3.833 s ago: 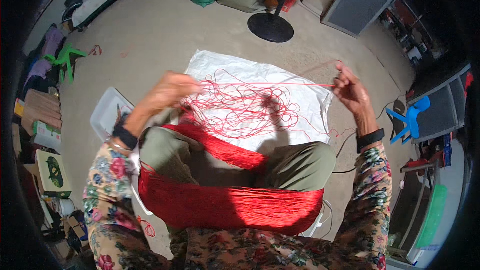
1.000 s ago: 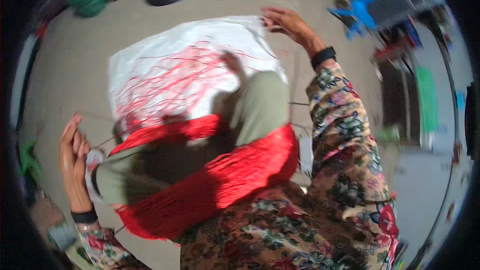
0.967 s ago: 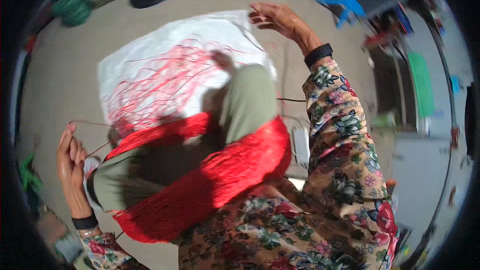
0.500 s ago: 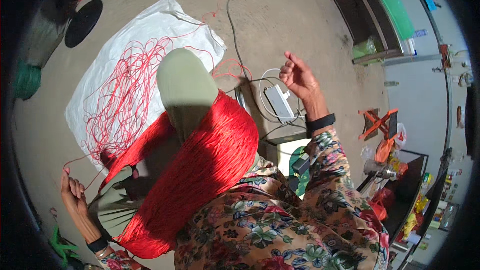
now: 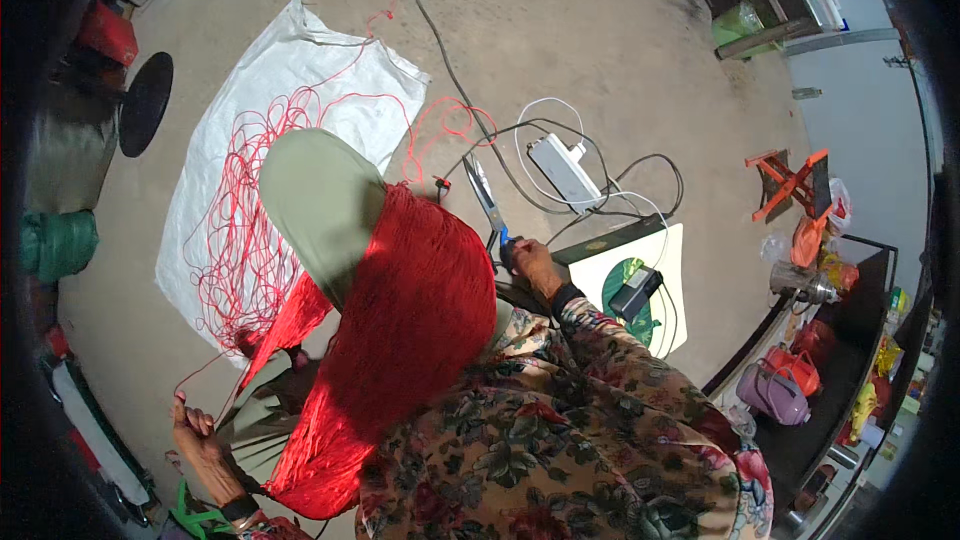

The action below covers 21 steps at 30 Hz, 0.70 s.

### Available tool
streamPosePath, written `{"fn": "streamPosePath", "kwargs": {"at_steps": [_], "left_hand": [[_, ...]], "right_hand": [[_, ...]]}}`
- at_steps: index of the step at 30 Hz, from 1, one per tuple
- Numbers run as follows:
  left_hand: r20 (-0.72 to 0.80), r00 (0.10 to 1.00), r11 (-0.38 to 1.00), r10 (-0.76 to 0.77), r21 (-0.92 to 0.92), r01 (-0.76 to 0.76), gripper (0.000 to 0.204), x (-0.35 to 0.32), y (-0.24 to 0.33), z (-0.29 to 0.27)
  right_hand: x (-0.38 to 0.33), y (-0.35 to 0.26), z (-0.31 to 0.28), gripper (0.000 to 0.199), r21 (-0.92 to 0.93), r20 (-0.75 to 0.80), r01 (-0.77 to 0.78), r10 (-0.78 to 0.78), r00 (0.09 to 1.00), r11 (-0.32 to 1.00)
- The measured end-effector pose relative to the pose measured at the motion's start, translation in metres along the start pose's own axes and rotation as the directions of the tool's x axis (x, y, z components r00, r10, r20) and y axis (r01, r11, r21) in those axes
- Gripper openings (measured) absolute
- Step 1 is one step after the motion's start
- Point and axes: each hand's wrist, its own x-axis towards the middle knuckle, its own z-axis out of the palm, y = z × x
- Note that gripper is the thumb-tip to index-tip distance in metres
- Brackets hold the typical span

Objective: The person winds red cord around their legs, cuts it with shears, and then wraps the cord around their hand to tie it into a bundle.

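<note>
A thick skein of red cord (image 5: 410,320) is looped around my bent knees. My left hand (image 5: 203,445), low at the left, pinches a single strand of that red cord between thumb and fingers. My right hand (image 5: 537,268) is closed around the dark and blue handles of a pair of scissors (image 5: 485,192) beside my knee; the blades point away from me. Loose loops of red cord (image 5: 232,270) lie on a white sheet (image 5: 335,55) on the floor, partly behind my knee.
Right of the scissors lie a white power strip (image 5: 563,172) and looping cables. A black adapter (image 5: 636,292) rests on a pale box (image 5: 660,250). Farther right stand an orange folding stool (image 5: 790,185) and a purple kettle (image 5: 773,393). A round black disc (image 5: 147,105) is at the left.
My right hand has dropped from its raised place above the power strip and taken hold of the scissors. My left hand keeps its strand. The view has shifted.
</note>
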Motion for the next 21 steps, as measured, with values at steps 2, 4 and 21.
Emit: {"fn": "streamPosePath", "kwargs": {"at_steps": [2,4,21], "left_hand": [[0.006,1.000,1.000,-0.001,0.010,0.001,0.021,-0.008,0.004,0.004],[0.016,1.000,1.000,0.003,0.023,-0.003,0.021,-0.019,0.005,0.012],[0.073,0.969,0.959,0.235,-0.178,-0.219,0.025,-0.051,0.118,0.000]], "right_hand": [[0.006,0.014,0.005,0.024,-0.320,-0.012,0.182,-0.196,0.981,0.930],[0.016,0.022,0.007,0.027,-0.486,0.022,0.205,-0.223,0.975,0.849],[0.040,0.036,0.012,0.012,-0.681,0.142,0.021,0.104,0.984,0.732]]}}
